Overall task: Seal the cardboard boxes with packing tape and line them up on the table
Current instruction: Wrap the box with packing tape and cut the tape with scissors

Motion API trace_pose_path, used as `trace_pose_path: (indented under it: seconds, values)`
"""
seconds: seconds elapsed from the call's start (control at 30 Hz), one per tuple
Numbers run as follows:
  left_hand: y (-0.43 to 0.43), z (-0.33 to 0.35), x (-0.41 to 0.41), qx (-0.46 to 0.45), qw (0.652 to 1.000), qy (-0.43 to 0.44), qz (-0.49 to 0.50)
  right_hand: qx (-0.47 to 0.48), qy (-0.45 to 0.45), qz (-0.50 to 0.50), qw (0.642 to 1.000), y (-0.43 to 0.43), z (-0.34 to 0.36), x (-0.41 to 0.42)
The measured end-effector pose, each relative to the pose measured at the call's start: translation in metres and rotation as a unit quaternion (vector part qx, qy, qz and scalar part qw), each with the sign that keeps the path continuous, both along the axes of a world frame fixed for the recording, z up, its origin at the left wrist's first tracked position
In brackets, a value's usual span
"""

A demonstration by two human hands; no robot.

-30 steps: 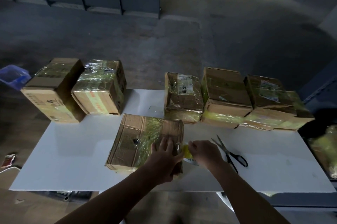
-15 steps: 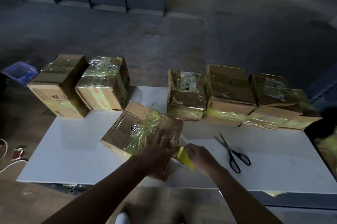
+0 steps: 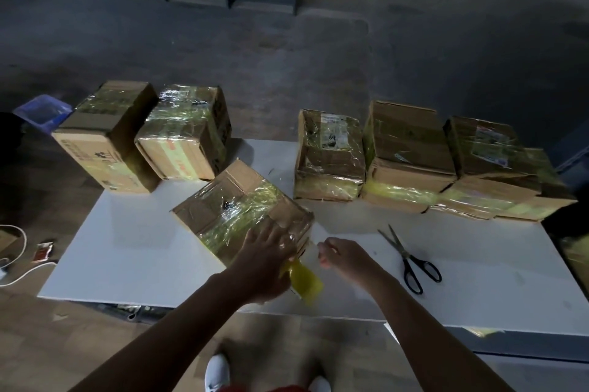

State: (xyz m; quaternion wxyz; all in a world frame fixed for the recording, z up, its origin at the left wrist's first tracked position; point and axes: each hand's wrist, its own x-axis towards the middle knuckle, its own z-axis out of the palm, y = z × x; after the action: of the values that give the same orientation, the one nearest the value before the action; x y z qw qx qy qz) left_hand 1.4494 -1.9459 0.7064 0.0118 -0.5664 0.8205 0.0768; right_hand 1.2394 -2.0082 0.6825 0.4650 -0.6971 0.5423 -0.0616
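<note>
A taped cardboard box [image 3: 236, 213] lies skewed on the white table [image 3: 127, 251]. My left hand [image 3: 267, 261] presses flat on its near right corner, fingers straight. A yellow tape roll [image 3: 302, 281] sits against that hand's thumb side, off the box's near corner; whether the thumb holds it is unclear. My right hand [image 3: 344, 256] is just right of the corner, fingers curled in a pinch on a thin clear tape strip running from the box. Two sealed boxes [image 3: 105, 143] [image 3: 188, 133] stand at the back left. Three more sealed boxes [image 3: 330, 155] [image 3: 404, 155] [image 3: 497, 168] stand in a row at the back right.
Black-handled scissors [image 3: 411, 261] lie on the table right of my right hand. A blue bin [image 3: 43, 111] stands on the floor at far left, with white cables [image 3: 14, 264] and small packets nearby. My white shoes [image 3: 218, 372] show below the table's near edge.
The middle box has turned further counter-clockwise. My right hand has let go of the yellow roll and drawn right, pinching the strip; the roll now lies by my left hand.
</note>
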Motion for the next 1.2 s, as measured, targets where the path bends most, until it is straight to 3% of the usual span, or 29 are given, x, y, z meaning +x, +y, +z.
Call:
trace_pose_path:
  seconds: [0.2,0.33,0.53,0.7,0.83,1.2]
  values:
    - [-0.008,0.0,-0.055,-0.046,0.995,0.092,0.018,-0.051,0.038,-0.08,0.995,-0.009,-0.01,-0.033]
    - [-0.019,0.003,-0.087,-0.068,0.995,0.069,0.001,-0.067,0.068,-0.128,0.987,-0.008,-0.021,-0.067]
    - [-0.03,-0.001,-0.147,-0.001,0.99,0.138,-0.029,-0.142,0.227,-0.174,0.948,0.0,-0.03,-0.128]
    - [-0.022,-0.016,-0.175,0.039,0.983,0.178,-0.029,-0.077,0.291,-0.17,0.938,0.006,-0.05,-0.164]
    - [-0.018,-0.02,-0.182,0.062,0.983,0.172,-0.021,-0.091,0.341,-0.136,0.926,0.009,-0.065,-0.16]
    - [-0.008,-0.018,-0.157,0.032,0.979,0.196,0.051,-0.069,0.33,-0.183,0.923,-0.002,-0.077,-0.144]
